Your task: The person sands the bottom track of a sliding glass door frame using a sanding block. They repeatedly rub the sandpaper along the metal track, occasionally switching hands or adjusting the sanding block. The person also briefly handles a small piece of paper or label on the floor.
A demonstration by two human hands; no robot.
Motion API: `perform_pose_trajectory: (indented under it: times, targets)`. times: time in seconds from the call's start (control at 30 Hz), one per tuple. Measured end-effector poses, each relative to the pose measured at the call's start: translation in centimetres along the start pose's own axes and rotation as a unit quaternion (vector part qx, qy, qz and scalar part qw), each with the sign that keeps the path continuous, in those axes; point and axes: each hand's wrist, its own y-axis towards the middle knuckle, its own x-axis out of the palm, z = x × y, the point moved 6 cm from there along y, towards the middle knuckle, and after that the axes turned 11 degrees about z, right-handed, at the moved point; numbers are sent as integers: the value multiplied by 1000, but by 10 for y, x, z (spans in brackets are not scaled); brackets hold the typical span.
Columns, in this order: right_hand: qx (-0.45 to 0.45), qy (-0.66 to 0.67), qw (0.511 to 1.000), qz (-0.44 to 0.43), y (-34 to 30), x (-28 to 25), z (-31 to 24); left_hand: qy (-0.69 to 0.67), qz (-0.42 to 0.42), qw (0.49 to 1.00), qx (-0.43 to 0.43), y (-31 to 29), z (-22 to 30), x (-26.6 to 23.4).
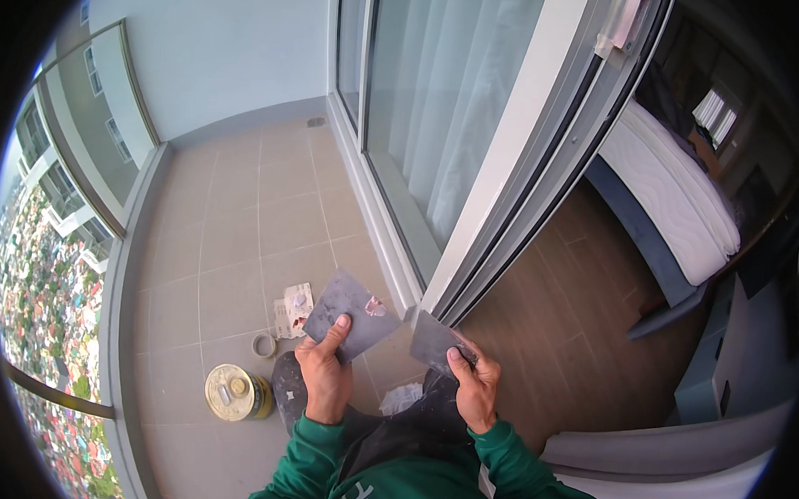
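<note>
My left hand (326, 379) is closed on a flat, square grey putty spreader (345, 305), thumb pressed on its face. A small pinkish-white dab of putty (375, 307) sticks near that spreader's right edge. Closed as well, my right hand (476, 389) grips a second grey spreader (436, 346), tilted and partly covered by the fingers. The two spreaders are held close together but apart, near the bottom corner of the sliding door frame (451, 295).
A round yellow can (238, 392) with a smeared lid stands on the tiled balcony floor (232, 252), beside a roll of tape (263, 345) and stained paper (292, 312). A crumpled white sheet (401, 397) lies between my legs. Glass railing is left; a mattress (666, 188) is inside the room.
</note>
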Motion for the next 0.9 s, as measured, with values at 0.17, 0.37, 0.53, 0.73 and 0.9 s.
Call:
perform_pose_trajectory:
  times: [0.17, 0.37, 0.53, 0.73, 0.9]
  targets:
    - [74, 47, 992, 94, -6, 19, 8, -19, -21, 1000, 12, -19, -21, 9]
    - [-27, -57, 994, 89, 6, 17, -9, 195, -76, 965, 159, -33, -12, 6]
    - [-31, -48, 998, 38, 16, 10, -9, 344, -193, 902, 176, -32, -7, 8]
    - [-218, -112, 962, -119, 5, 22, -61, 173, -61, 983, -9, -7, 2, -9]
    - [-302, -161, 926, -156, -17, 42, -55, 30, -39, 969, -243, -15, -39, -6]
